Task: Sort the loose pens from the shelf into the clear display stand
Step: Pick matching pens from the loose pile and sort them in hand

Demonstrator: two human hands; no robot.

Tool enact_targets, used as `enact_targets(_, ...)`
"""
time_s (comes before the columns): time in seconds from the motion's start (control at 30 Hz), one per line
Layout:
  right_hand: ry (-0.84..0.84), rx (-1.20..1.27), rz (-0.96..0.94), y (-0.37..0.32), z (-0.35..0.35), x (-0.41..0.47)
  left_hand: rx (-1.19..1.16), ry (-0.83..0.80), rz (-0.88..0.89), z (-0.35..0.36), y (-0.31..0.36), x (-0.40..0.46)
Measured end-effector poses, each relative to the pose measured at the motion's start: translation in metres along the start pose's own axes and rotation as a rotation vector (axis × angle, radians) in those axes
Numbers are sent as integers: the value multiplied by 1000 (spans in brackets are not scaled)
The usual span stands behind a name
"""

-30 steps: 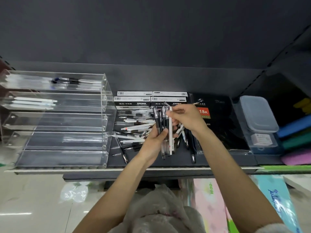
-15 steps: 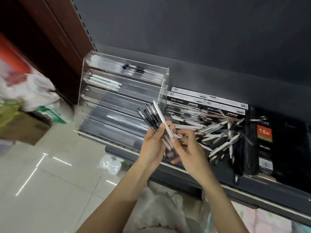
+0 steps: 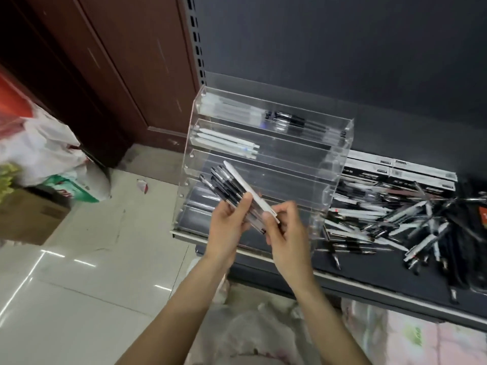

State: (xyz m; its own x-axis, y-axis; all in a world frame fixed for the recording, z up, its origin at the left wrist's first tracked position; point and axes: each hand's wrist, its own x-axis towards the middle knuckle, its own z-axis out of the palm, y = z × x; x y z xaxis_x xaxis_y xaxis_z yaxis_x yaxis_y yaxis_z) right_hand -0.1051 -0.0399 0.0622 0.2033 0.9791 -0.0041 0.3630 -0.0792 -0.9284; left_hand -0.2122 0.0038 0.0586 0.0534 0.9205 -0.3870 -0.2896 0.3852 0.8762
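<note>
Her left hand (image 3: pixel 228 224) has its grip closed round a bundle of black pens (image 3: pixel 226 186); the right hand (image 3: pixel 286 233) pinches the white pen (image 3: pixel 250 193), before the display stand (image 3: pixel 340 164) at the shelf's (image 3: pixel 369 288) left end.

The red-labelled black book (image 3: pixel 482 219) at 3 o'clock is cut off by the frame edge — its lettering unreadable. The left hand (image 3: pixel 228 227) hides the middle of the pen bundle (image 3: pixel 226 187); box labels (image 3: pixel 421 172) blur — too small to read.

Two hands (image 3: pixel 232 222), roughly six held pens (image 3: pixel 226 187)
</note>
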Motion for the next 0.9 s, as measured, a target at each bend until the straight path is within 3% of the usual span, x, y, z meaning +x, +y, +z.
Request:
enact_targets(0.2, 44, 25, 125, -23, 38, 12, 64, -43, -30, -39, 28, 24)
enact_targets(0.43, 368, -152, -87, -34, -4, 72, -153, -48, -85, -57, 42, 42)
enact_targets(0.57, 287, -482, -207, -34, -12, 119, -153, -50, -75, -64, 42, 46)
enact_targets(0.8, 216, -776, -302, -37, 6, 148, -172, -29, -67, -63, 44, 52)
enact_targets(0.9, 183, -1015, -414, -41, 21, 156, -171, -27, -66, -61, 46, 54)
